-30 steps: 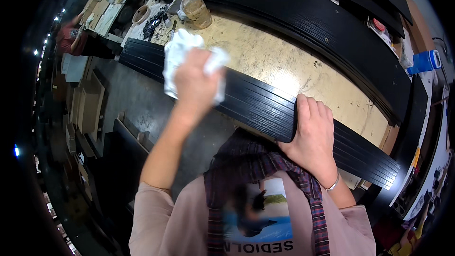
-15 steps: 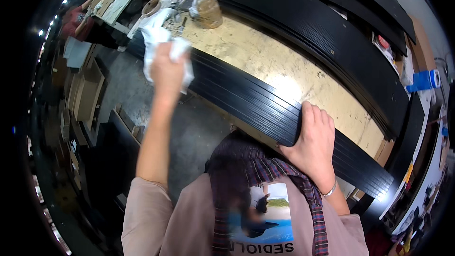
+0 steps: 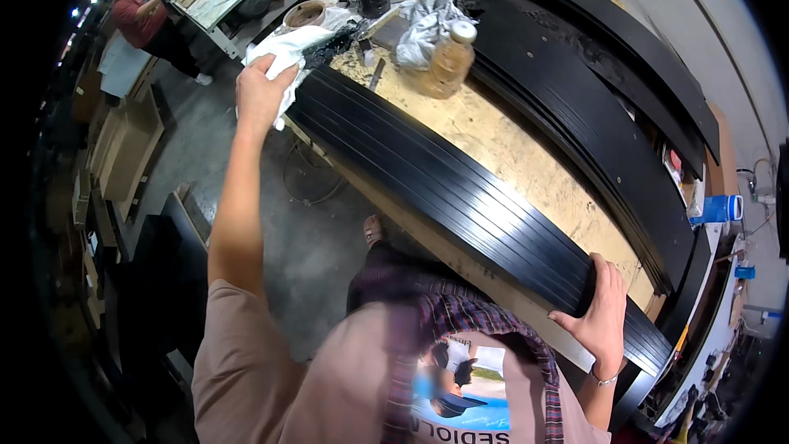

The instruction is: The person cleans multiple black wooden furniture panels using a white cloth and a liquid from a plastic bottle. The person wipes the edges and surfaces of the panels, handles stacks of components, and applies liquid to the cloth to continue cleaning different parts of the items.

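The stack of long black glossy ribbed strips [image 3: 460,197] lies along the near edge of your pale, speckled wooden workbench [image 3: 501,136], its grooved faces catching thin lines of light. Its long axis runs from the far left end by your left hand down to the near right end by your right hand, slanting across the view.

Your left hand [image 3: 261,92] is stretched out to the far end of the stack, fingers curled around a crumpled white cloth [image 3: 288,53] and pressing it against the strips' end. Your right hand [image 3: 598,312] clasps the near end, fingers spread and wrapped over the top edge, thumb on the side facing you.

Just beyond the cloth sit a round brown tin [image 3: 304,13] and a small black pot [image 3: 372,0], with black smears on the bench about them. A plastic bottle of amber liquid with a white cap [image 3: 450,62] stands near the stack's far half, beside a wad of crumpled grey sheeting [image 3: 423,25]. Farther back, a second pile of long black panels [image 3: 592,107] runs parallel to your stack. Beneath the bench edge is grey concrete floor [image 3: 304,238]. Another person in a red top [image 3: 141,16] works at a table well apart, far left.
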`<act>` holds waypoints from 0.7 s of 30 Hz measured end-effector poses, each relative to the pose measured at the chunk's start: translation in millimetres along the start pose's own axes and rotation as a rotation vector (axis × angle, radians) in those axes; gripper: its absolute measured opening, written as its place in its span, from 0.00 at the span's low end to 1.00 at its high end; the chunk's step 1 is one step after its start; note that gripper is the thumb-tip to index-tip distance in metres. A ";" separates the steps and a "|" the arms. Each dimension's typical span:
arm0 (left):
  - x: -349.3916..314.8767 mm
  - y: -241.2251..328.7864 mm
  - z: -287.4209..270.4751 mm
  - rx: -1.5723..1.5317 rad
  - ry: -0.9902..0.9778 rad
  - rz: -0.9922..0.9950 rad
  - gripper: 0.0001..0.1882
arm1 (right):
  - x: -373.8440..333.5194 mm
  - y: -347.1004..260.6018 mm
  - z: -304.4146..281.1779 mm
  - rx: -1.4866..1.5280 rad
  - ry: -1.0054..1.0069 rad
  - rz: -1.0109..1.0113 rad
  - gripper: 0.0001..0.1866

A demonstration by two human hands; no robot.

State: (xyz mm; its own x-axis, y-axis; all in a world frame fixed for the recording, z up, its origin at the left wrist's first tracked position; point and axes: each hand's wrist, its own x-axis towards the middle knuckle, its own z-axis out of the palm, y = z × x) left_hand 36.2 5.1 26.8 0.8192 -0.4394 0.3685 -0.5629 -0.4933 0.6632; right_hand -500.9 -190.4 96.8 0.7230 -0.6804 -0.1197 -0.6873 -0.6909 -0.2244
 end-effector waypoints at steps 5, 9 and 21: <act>4.7 -34.8 4.9 -0.761 -0.170 -0.317 0.11 | 85.9 -111.8 24.1 0.007 -0.073 -0.121 0.59; -9.8 -22.3 17.3 -1.185 -0.357 -0.375 0.16 | 146.1 -208.6 42.5 -0.089 -0.086 -0.152 0.62; -7.4 -39.4 37.9 -1.202 -0.575 -0.055 0.18 | 156.8 -238.5 63.6 -0.025 -0.035 -0.047 0.54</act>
State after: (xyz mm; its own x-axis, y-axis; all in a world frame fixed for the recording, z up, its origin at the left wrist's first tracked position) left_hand 48.1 -0.6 -26.8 0.5080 -0.8391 0.1945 0.1586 0.3131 0.9364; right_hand -219.1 -116.8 70.0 0.7562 -0.6384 -0.1434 -0.6537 -0.7280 -0.2065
